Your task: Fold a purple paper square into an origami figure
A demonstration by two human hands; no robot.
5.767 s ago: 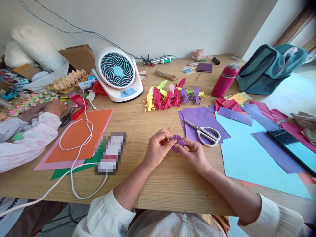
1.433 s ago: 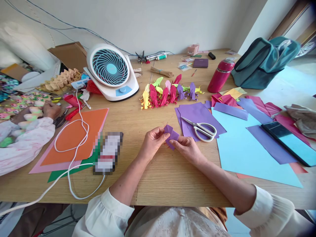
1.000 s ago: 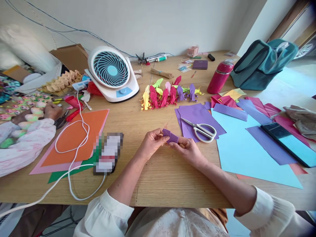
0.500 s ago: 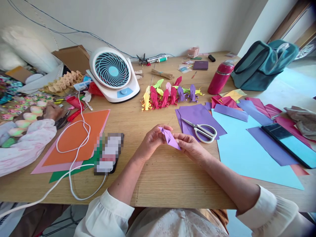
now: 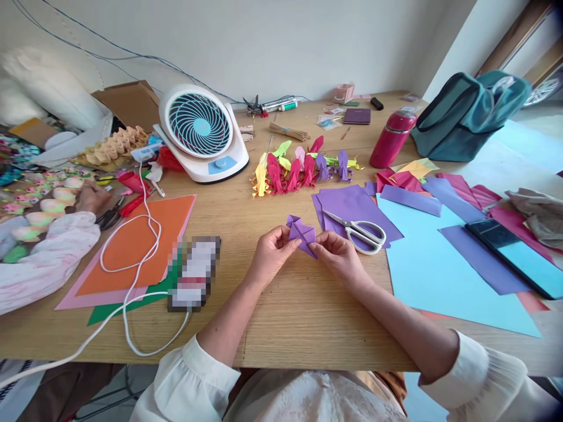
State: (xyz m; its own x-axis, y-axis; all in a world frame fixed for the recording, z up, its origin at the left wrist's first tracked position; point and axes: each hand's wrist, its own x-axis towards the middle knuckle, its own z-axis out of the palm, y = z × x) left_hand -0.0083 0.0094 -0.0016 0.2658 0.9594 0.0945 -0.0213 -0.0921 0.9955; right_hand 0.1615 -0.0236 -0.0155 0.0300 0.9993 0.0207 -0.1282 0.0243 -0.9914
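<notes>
A small folded purple paper is held above the wooden table between both hands. My left hand pinches its left side, thumb across the front. At its right edge, my right hand grips it between thumb and fingers. White-handled scissors lie just right of my right hand, on purple sheets. Beyond the hands stands a row of folded paper figures in yellow, red, green, pink and purple.
A phone with a white cable lies left, beside orange paper. A fan, red bottle and teal bag stand behind. Light blue paper and another phone are right. Another person's hand is far left.
The folded purple paper has been turned and now shows a wider face with crossing folds. My left thumb has come onto its front, and my right hand has shifted slightly.
</notes>
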